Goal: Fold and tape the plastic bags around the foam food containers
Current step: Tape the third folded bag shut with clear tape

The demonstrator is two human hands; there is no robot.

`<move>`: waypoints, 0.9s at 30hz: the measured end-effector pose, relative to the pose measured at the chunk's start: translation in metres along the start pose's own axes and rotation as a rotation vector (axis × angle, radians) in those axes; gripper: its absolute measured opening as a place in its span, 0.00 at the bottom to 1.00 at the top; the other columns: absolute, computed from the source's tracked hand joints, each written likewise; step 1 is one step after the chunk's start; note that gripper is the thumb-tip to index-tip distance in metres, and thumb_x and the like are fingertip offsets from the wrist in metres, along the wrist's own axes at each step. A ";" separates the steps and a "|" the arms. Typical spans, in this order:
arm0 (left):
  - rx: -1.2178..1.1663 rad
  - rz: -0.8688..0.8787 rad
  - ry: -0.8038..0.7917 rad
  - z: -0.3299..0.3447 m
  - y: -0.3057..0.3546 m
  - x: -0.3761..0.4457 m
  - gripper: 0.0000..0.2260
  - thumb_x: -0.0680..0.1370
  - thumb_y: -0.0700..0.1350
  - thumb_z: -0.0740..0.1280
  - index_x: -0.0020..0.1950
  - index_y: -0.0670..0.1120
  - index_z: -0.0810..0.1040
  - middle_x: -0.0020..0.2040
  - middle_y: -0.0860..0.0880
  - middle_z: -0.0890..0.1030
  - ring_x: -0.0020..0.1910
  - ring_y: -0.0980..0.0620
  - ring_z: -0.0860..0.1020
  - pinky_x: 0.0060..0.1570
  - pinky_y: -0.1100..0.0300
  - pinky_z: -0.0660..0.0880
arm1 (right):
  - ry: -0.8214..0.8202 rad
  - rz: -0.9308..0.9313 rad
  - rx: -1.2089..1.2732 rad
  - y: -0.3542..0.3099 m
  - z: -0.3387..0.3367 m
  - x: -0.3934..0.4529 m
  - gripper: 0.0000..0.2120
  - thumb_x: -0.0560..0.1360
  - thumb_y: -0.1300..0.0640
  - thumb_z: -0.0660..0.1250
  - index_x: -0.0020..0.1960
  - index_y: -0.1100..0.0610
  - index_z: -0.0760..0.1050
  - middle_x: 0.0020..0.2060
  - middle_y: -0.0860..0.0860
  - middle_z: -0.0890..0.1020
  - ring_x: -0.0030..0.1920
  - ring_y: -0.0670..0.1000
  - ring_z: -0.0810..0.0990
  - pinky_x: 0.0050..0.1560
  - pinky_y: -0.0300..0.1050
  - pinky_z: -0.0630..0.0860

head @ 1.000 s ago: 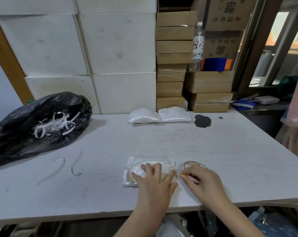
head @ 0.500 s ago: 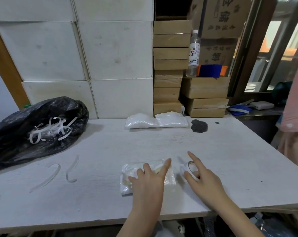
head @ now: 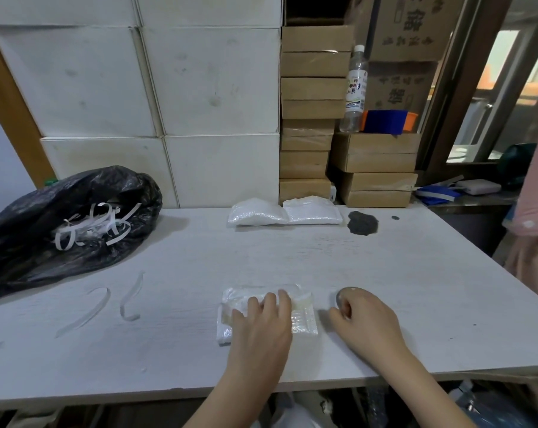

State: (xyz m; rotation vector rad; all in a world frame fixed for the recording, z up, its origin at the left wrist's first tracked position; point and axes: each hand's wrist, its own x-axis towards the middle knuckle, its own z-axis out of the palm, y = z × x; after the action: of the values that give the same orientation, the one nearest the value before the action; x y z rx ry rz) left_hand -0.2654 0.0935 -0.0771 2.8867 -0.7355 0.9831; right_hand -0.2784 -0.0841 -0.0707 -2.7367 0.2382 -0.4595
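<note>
Left hand pressing bagged container, black bag far left

The bottle label and the cardboard boxes carry printed characters, too blurred to read.

One bagged foam container lies under the fingers of the left hand. One tape roll shows just past the curled fingers of the right hand. Well beyond the fingertips sit two white packets. Far left of the fingers lie two loose white strips and one black bag. One bottle stands far beyond.
</note>
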 end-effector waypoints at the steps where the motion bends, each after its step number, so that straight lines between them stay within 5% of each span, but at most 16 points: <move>1: -0.021 -0.006 -0.001 -0.001 0.000 -0.002 0.11 0.60 0.46 0.73 0.40 0.45 0.78 0.28 0.49 0.72 0.26 0.49 0.71 0.27 0.56 0.67 | -0.015 -0.007 -0.022 -0.001 0.003 0.000 0.15 0.70 0.52 0.63 0.31 0.55 0.61 0.30 0.48 0.70 0.32 0.46 0.66 0.28 0.35 0.55; 4: -0.096 -0.057 0.033 -0.004 -0.005 -0.006 0.12 0.70 0.50 0.61 0.28 0.48 0.73 0.29 0.50 0.73 0.29 0.47 0.73 0.39 0.52 0.66 | -0.030 0.001 -0.083 -0.002 0.007 0.001 0.17 0.69 0.50 0.65 0.29 0.54 0.60 0.29 0.48 0.69 0.33 0.50 0.69 0.29 0.36 0.56; 9: -0.245 -0.069 0.004 0.003 -0.026 -0.008 0.09 0.71 0.49 0.60 0.35 0.56 0.79 0.37 0.54 0.76 0.35 0.51 0.76 0.34 0.61 0.65 | 0.184 -0.199 -0.009 -0.025 -0.006 -0.003 0.07 0.70 0.52 0.58 0.36 0.54 0.70 0.33 0.47 0.73 0.34 0.49 0.72 0.34 0.38 0.65; 14: -0.402 -0.110 -0.041 0.005 -0.031 -0.011 0.08 0.70 0.50 0.61 0.41 0.57 0.79 0.39 0.56 0.78 0.44 0.56 0.69 0.37 0.66 0.66 | -0.001 -0.549 -0.008 -0.073 -0.006 0.004 0.03 0.69 0.55 0.63 0.41 0.52 0.75 0.37 0.45 0.76 0.40 0.47 0.75 0.36 0.36 0.63; 16: -0.537 -0.195 -0.072 0.005 -0.032 -0.014 0.10 0.72 0.53 0.60 0.48 0.53 0.77 0.44 0.57 0.77 0.46 0.58 0.69 0.39 0.67 0.65 | -0.084 -0.486 -0.086 -0.079 0.000 0.006 0.07 0.73 0.57 0.61 0.50 0.53 0.75 0.45 0.49 0.76 0.48 0.51 0.75 0.40 0.40 0.62; 19: -1.032 -0.550 -0.094 -0.003 -0.044 -0.017 0.08 0.74 0.47 0.67 0.51 0.49 0.72 0.52 0.56 0.76 0.53 0.58 0.74 0.45 0.70 0.71 | -0.182 -0.363 -0.087 -0.078 0.001 0.005 0.10 0.77 0.54 0.56 0.57 0.53 0.71 0.50 0.49 0.73 0.53 0.51 0.72 0.43 0.42 0.65; 22: -1.314 -0.814 0.052 -0.012 -0.071 -0.019 0.09 0.72 0.31 0.69 0.44 0.44 0.74 0.46 0.46 0.79 0.47 0.50 0.79 0.40 0.73 0.74 | -0.172 -0.362 -0.052 -0.076 0.001 0.004 0.09 0.77 0.54 0.56 0.55 0.51 0.71 0.45 0.45 0.68 0.52 0.49 0.72 0.46 0.42 0.68; 27: -1.254 -0.899 -0.009 -0.023 -0.091 -0.025 0.08 0.69 0.40 0.75 0.44 0.46 0.78 0.36 0.51 0.80 0.35 0.58 0.77 0.33 0.76 0.70 | -0.203 -0.344 -0.107 -0.083 0.000 0.006 0.09 0.76 0.56 0.57 0.53 0.53 0.72 0.46 0.47 0.70 0.52 0.49 0.71 0.45 0.41 0.67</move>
State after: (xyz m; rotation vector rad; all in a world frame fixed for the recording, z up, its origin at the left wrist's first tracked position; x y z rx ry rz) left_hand -0.2571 0.1886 -0.0601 1.7153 0.0645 0.1984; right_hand -0.2641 -0.0093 -0.0382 -2.9117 -0.2717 -0.2568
